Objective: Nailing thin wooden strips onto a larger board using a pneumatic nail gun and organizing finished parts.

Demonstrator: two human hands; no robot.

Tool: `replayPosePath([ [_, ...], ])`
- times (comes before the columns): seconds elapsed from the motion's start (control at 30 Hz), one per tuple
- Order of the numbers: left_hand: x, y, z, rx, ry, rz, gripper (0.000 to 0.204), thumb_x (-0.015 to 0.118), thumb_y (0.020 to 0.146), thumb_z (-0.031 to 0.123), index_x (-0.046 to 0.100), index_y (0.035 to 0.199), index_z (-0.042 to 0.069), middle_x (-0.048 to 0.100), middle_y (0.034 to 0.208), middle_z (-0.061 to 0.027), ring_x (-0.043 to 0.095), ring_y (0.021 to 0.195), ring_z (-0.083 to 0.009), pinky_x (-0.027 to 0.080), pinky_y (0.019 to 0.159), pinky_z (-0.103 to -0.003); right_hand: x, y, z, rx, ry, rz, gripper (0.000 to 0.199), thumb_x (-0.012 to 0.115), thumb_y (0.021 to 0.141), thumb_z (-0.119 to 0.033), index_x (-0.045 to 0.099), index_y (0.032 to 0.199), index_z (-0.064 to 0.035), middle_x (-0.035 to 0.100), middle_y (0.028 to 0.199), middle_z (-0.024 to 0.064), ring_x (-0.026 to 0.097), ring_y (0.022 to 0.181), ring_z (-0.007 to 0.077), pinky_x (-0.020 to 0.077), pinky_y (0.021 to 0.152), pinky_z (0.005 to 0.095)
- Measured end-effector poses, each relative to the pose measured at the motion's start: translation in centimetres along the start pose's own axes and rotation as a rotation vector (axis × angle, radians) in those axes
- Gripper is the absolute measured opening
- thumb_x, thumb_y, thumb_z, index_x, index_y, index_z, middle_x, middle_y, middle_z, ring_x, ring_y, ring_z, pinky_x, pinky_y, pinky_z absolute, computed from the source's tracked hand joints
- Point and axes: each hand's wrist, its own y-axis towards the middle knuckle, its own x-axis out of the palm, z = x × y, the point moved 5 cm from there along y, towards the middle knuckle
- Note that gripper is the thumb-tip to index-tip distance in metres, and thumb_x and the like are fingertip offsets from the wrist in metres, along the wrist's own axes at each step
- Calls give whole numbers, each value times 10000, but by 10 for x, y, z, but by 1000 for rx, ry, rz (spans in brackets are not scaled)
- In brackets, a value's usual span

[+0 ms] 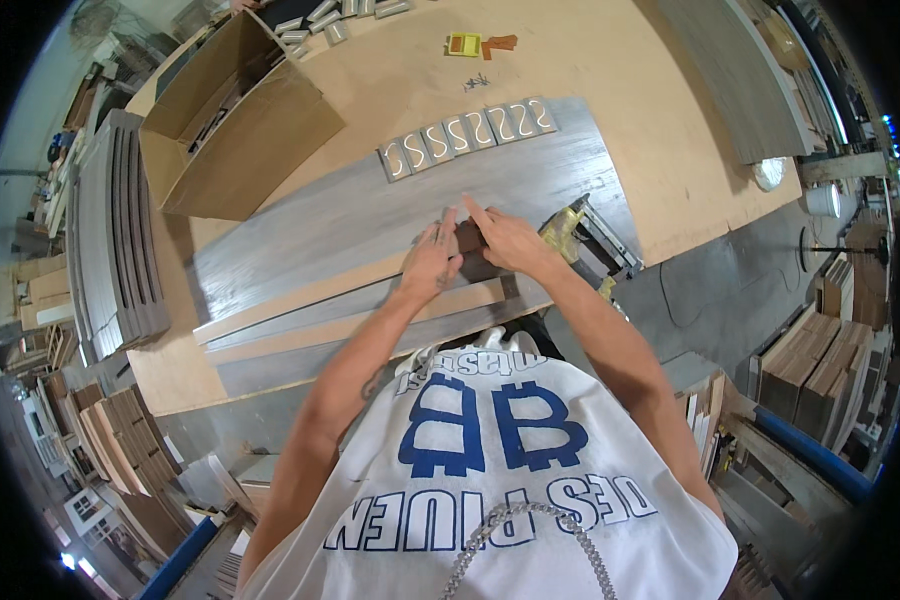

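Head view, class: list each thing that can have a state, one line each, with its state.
Left hand: pressing on the dark block.
Right hand: on the same block.
Dark block: flat on the grey panel.
Grey panel: lying flat.
Cardboard box: open.
Metal brackets: in a row.

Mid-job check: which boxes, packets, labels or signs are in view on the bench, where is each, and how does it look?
Cardboard box: far left of the bench, open, plain brown, lying tilted.
Small yellow packet: far edge of the bench, squarish, beside a brown piece.
No signs or screens show.
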Motion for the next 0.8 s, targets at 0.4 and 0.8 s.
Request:
replayPosePath([
  [0.4,-1,0,-1,-33,-20,56,836,705,841,114,237,1529,35,586,1322,-147,533,1204,-386,467,1008,-450,40,-28,-10,459,842,283,1031,744,811,-255,113,1547,96,516,1454,255,499,1353,374,397,1107,370],
  [0.8,-1,-2,-2,28,-30,85,787,699,880,166,261,1513,1,582,1299,-166,541,1193,-385,479,975,-453,45,-36,-19,569,862,292,871,673,888,-135,160,1555,88,497,1482,243,510,1348,282,418,1085,356],
])
